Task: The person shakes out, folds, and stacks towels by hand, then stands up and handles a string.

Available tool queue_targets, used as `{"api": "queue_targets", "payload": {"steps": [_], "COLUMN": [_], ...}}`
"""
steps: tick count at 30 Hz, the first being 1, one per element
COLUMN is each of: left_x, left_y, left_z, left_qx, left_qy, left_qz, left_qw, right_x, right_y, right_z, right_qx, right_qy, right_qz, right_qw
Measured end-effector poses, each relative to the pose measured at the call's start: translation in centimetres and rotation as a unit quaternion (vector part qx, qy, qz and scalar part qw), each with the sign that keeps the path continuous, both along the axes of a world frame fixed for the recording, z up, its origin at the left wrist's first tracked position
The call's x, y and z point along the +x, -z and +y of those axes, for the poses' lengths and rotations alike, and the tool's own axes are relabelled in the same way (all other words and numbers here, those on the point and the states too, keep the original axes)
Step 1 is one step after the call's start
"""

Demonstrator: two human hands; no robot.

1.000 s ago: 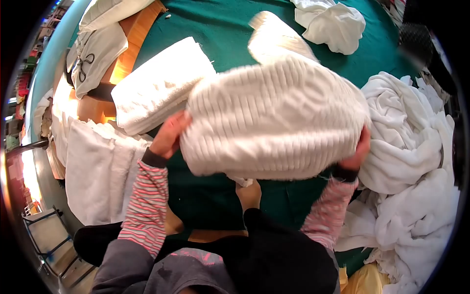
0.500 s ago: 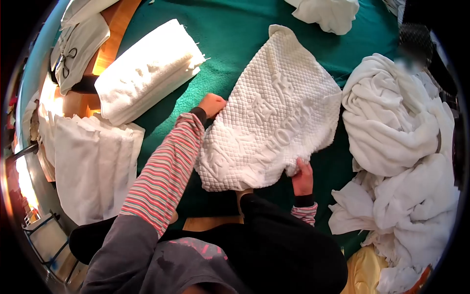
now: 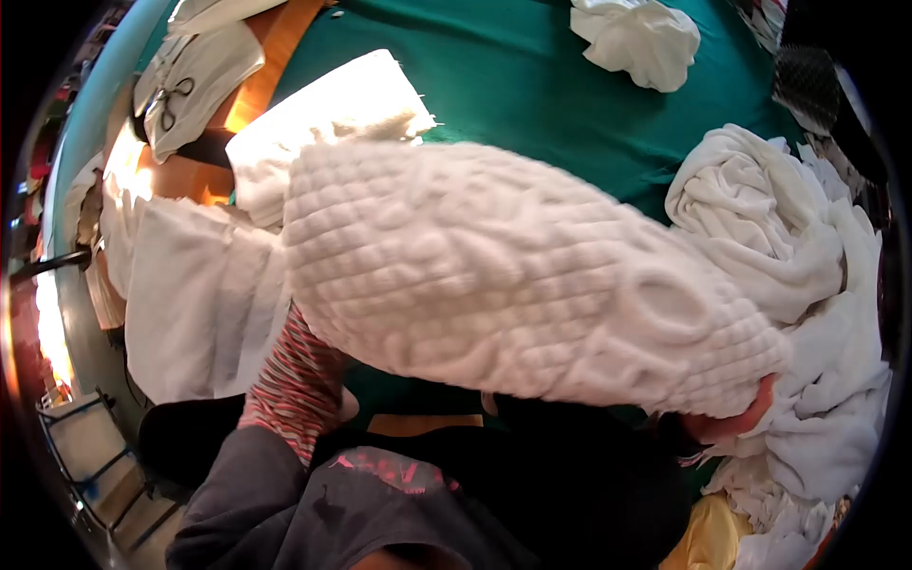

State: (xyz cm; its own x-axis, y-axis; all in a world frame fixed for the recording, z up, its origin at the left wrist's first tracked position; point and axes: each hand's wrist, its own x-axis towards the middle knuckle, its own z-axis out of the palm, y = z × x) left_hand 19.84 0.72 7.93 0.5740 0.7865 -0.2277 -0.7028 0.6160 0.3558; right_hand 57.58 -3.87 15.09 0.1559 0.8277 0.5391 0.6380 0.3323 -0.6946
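Observation:
A white quilted cloth (image 3: 494,275) with raised lettering is lifted in front of me, spread wide and somewhat blurred. My right hand (image 3: 736,418) grips its lower right corner, fingers closed on the edge. At the cloth's left side my left hand is hidden behind the fabric; only the striped sleeve (image 3: 294,385) shows below it. The cloth partly covers a folded white towel (image 3: 328,104) behind it at the upper left.
Green fabric (image 3: 494,76) lies beneath. White folded cloths (image 3: 195,304) are at left, near small scissors (image 3: 171,103) on a white cloth. A large white heap (image 3: 760,218) lies at right, a crumpled white cloth (image 3: 646,47) at the top, yellow cloth (image 3: 708,532) lower right.
The quilted cloth, lying on the green fabric half a second ago, is now raised and stretched sideways. My right hand has moved right and down with its corner; my left hand has gone behind the cloth.

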Motion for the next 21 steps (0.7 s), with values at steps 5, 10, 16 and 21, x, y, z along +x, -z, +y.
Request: {"api": "queue_targets", "payload": {"steps": [5, 10, 16, 21], "left_x": [-7.9, -12.0, -13.1, -12.0], "left_y": [-6.7, -7.9, -10.5, -15.1], "left_z": [-3.0, -3.5, 6.0, 13.4], "left_qx": [0.023, 0.170, 0.145, 0.132], "left_qy": [-0.012, 0.007, -0.058, -0.254], "left_qz": [0.094, 0.250, 0.346, 0.270], "left_qw": [0.995, 0.953, 0.925, 0.919], "right_x": [-2.7, -1.8, -1.1, -1.7], "right_y": [-4.3, -5.3, -6.7, -10.7], "right_z": [1.2, 0.2, 10.2, 18.1], "right_qx": [0.106, 0.074, -0.005, -0.164], "right_qy": [0.094, 0.050, -0.154, -0.075], "right_qz": [-0.182, -0.068, -0.039, 0.468], "right_qw": [0.973, 0.994, 0.987, 0.865]}}
